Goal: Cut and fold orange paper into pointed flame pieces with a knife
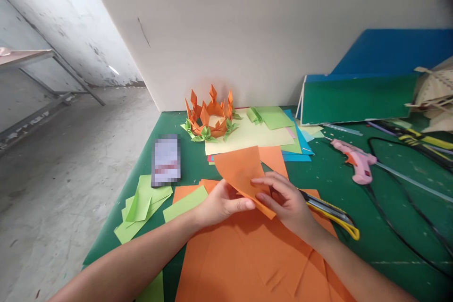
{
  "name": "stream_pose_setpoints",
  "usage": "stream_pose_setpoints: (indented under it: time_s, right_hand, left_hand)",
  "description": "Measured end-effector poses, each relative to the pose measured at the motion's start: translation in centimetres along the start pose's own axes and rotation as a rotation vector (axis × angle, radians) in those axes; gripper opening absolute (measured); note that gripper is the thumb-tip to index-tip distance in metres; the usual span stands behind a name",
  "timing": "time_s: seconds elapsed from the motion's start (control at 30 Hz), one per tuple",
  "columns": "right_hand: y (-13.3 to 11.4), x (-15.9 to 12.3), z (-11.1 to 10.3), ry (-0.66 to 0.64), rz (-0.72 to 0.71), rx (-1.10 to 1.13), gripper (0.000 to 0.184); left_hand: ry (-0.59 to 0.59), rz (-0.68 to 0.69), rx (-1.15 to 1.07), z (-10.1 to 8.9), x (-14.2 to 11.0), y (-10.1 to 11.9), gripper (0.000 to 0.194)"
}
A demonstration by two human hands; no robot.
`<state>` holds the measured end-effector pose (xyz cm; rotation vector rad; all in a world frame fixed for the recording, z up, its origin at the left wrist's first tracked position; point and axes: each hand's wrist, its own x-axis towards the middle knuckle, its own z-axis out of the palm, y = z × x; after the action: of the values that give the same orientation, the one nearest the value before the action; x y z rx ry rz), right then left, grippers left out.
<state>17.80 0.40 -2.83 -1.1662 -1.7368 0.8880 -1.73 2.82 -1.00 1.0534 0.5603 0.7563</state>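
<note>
Both my hands grip one piece of orange paper (pixel 240 167), raised over larger orange sheets (pixel 226 264). My left hand (pixel 224 203) pinches its lower left edge, thumb in front and fingers hidden behind. At the lower right, my right hand (pixel 283 198) holds the same piece between thumb and fingers. The paper bends slightly along its lower edge. A yellow box cutter (pixel 331 214) lies just right of my right hand. Beyond the hands stands an orange folded-paper crown (pixel 208 118) trimmed with green paper leaves (pixel 206 134).
Green paper pieces (pixel 141 207) and a blurred-out phone-like object (pixel 165 160) lie on the left. Coloured sheets (pixel 244 139) are stacked at the back. To the right rest a pink glue gun (pixel 357 160) with its cable, pliers (pixel 421 141) and a green board (pixel 357 99).
</note>
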Motion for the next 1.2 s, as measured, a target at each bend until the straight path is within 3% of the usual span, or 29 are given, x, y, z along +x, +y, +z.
stream_pose_setpoints:
  time_s: [0.17, 0.3, 0.43, 0.63, 0.93, 1.1, 1.2]
  right_hand:
    - [-0.1, -0.1, -0.3, -0.089, 0.027, 0.094, 0.037]
    - [-0.3, -0.1, 0.1, -0.054, 0.07, 0.218, 0.043]
    - [-0.3, 0.0, 0.5, 0.025, 0.097, 0.18, 0.019]
    - [0.0, -0.1, 0.6, 0.054, 0.182, 0.272, 0.02]
    - [0.1, 0.2, 0.5, 0.158, 0.299, 0.378, 0.023]
    - [0.6, 0.5, -0.4, 0.295, 0.263, 0.408, 0.026]
    - [0.9, 0.5, -0.7, 0.294, 0.221, 0.331, 0.024]
  left_hand:
    - [0.221, 0.023, -0.031, -0.2, 0.4, -0.2, 0.038]
    - [0.307, -0.014, -0.045, -0.1, 0.4, -0.4, 0.039]
    - [0.304, -0.036, -0.045, 0.3, 0.2, -0.5, 0.046]
    - [0.375, -0.097, -0.03, 0.1, 0.1, -0.9, 0.043]
    - [0.439, 0.007, -0.134, 0.6, 0.1, -0.4, 0.041]
    - [0.454, 0.078, -0.118, -1.3, 0.3, 0.7, 0.043]
    - [0.417, 0.155, -0.029, -2.9, 0.7, 1.8, 0.047]
